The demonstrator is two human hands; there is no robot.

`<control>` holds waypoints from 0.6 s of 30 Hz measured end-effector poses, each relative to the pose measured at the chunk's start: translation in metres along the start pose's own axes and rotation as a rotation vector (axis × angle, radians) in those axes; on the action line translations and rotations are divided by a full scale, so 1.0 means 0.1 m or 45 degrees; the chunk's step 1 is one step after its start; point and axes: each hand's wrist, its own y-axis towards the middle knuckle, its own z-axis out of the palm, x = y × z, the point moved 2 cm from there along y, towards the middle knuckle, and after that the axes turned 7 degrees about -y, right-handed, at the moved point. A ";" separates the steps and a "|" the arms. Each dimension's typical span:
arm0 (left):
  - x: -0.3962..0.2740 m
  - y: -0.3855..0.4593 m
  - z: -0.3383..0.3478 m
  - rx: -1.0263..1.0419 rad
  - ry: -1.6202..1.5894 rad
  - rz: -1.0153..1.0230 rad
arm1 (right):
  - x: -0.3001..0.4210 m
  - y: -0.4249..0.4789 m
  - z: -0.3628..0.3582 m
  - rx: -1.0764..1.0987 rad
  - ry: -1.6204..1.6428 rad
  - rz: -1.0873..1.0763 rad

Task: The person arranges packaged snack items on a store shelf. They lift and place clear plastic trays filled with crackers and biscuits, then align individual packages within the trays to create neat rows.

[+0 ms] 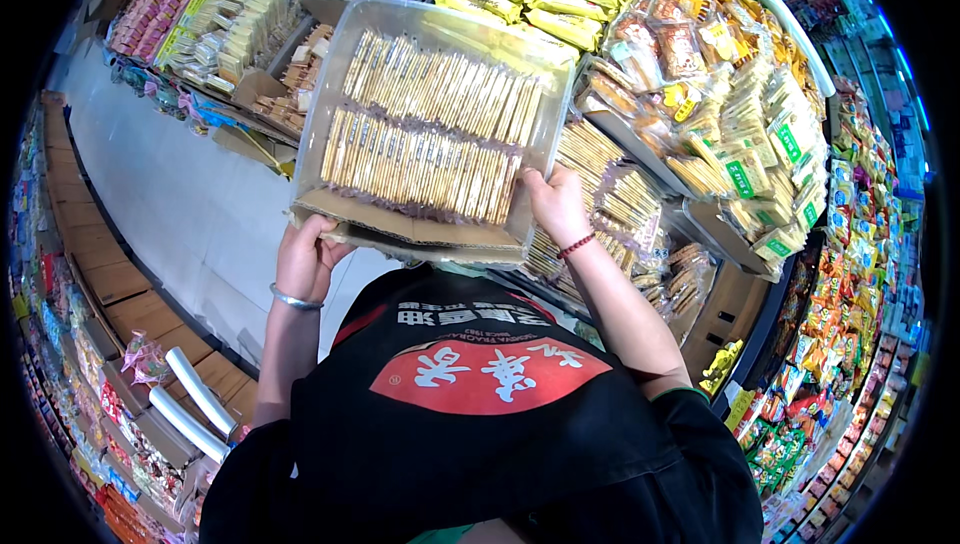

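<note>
Before my chest I hold a translucent plastic bin (311,124) tilted so that its inside faces me. Two rows of thin packaged biscuits (420,161) stand on edge in it, and a folded cardboard piece (405,227) lines its near end. My left hand (307,251), with a silver bangle at the wrist, grips the near left corner from below, its fingers partly hidden. On the right wall, my right hand (556,200) is closed with the thumb over the rim; a red bead bracelet circles that wrist. More thin biscuits (626,191) lie in the display just beyond it.
Yellow snack packets (570,4) are stacked behind the bin. Bagged crackers (780,146) fill the right side of the display, and wafer-like packs (240,26) fill boxes at left. White floor (172,161) shows to the left, beside a low brown ledge (112,274). Snack shelves (810,334) stand at right.
</note>
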 end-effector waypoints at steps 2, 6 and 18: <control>0.08 0.12 -0.01 -0.024 -0.040 -0.051 | -0.16 0.13 0.05 -0.004 -0.138 -0.028; 0.21 0.46 -0.21 0.211 -0.058 -0.147 | -0.23 0.20 0.07 0.030 -0.233 -0.007; 0.09 0.56 0.10 -0.035 0.186 -0.100 | 0.83 0.94 0.39 0.143 -0.520 -0.348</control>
